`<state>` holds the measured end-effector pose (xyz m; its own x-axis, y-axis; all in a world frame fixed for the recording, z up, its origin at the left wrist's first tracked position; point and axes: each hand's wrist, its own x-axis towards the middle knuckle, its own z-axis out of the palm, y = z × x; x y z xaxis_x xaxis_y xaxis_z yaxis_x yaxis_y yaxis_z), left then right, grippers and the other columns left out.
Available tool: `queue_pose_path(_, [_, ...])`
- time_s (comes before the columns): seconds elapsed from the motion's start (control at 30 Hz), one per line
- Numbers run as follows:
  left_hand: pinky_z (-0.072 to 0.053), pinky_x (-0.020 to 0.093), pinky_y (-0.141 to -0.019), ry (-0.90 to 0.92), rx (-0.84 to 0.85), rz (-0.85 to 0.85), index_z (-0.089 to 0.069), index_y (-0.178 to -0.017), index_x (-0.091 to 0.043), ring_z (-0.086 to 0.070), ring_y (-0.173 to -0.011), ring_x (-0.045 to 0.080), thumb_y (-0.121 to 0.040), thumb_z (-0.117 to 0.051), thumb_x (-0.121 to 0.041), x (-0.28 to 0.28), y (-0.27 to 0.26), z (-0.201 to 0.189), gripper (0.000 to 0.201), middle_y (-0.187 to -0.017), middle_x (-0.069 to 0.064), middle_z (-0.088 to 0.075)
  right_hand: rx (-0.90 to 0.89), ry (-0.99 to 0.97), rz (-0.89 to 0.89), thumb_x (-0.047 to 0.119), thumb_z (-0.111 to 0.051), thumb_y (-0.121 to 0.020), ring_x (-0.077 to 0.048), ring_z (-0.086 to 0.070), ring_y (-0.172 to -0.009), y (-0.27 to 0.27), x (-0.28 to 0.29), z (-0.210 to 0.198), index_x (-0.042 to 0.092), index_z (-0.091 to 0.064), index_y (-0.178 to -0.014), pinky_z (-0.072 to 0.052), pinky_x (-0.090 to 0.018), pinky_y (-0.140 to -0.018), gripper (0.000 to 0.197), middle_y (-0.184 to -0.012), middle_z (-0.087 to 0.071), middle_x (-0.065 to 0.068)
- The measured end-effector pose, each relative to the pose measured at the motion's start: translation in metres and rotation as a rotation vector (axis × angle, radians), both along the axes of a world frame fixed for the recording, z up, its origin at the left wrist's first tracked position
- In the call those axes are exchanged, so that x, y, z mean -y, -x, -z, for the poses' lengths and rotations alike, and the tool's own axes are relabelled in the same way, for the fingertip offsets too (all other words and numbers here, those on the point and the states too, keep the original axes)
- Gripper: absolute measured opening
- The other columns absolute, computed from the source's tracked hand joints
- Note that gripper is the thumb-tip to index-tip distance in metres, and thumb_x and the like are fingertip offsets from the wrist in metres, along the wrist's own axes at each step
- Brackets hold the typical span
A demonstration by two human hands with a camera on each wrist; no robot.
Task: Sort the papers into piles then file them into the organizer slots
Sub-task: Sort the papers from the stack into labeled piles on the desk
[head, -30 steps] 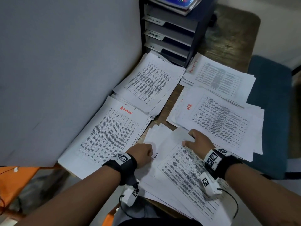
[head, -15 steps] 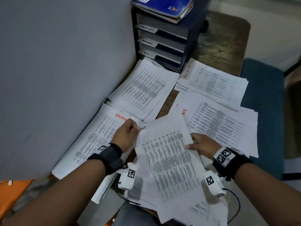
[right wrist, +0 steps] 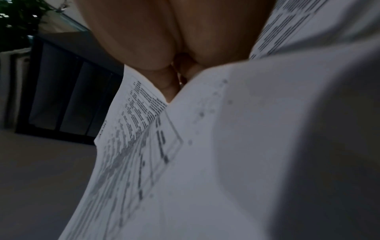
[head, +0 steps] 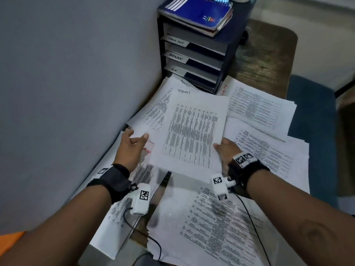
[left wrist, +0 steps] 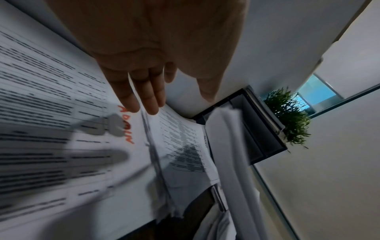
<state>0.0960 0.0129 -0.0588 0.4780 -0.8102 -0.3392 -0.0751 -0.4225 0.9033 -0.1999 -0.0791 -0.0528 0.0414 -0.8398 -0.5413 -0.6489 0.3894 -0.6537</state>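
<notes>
My right hand (head: 225, 150) pinches the lower right edge of a printed sheet (head: 192, 131) headed "TASKLIST", thumb on top. The sheet hangs low over the tasklist pile (head: 153, 112), just in front of the dark blue organizer (head: 226, 45) with slots labelled TASK LIST, ADMIN and H.R. My left hand (head: 134, 143) is spread and empty just left of the sheet, above the ADMIN pile (head: 119, 208). In the left wrist view its fingers (left wrist: 148, 91) are straight over the red "ADMIN" heading. The right wrist view shows fingers (right wrist: 170, 86) tucked under the sheet (right wrist: 205, 162).
An HR pile (head: 269, 150) lies on the right, another pile with red lettering (head: 259, 106) behind it, and a loose stack (head: 211, 227) nearest me. A blue notebook (head: 199, 14) sits on the organizer. A grey partition (head: 67, 93) bounds the left; a blue chair (head: 315, 121) stands right.
The sheet has travelled forward from the near stack to above the tasklist pile. My left hand has let go of its corner and opened; my right hand still holds it.
</notes>
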Motion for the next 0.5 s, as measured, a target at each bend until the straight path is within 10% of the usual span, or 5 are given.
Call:
queue_pose_path(0.23, [-0.050,0.040,-0.091,-0.090,0.159,0.060,-0.046,-0.133,-0.015,-0.066,-0.097,0.021,-0.093,-0.062,-0.046,-0.022,-0.025,0.021,0.053,-0.093,-0.004,-0.064,-0.495,-0.050,-0.445,0.014,-0.059,-0.093,-0.033,-0.045,-0.129,-0.046,0.058,0.005,0.003,-0.042,-0.138,-0.042,-0.030,-0.099,0.050,-0.140,-0.046,-0.022])
queue_pose_path(0.5, [-0.044,0.031,-0.089,-0.127,0.222,0.145,-0.045,-0.136,-0.013,-0.061,-0.097,0.008,-0.094,-0.062,-0.038,-0.036,-0.041,0.030,0.051,-0.093,-0.015,-0.061,-0.690,0.021,-0.817,0.018,-0.063,-0.084,-0.033,-0.060,-0.107,-0.088,0.096,0.035,0.005,-0.057,-0.116,-0.053,-0.040,-0.087,0.035,-0.118,-0.064,-0.016])
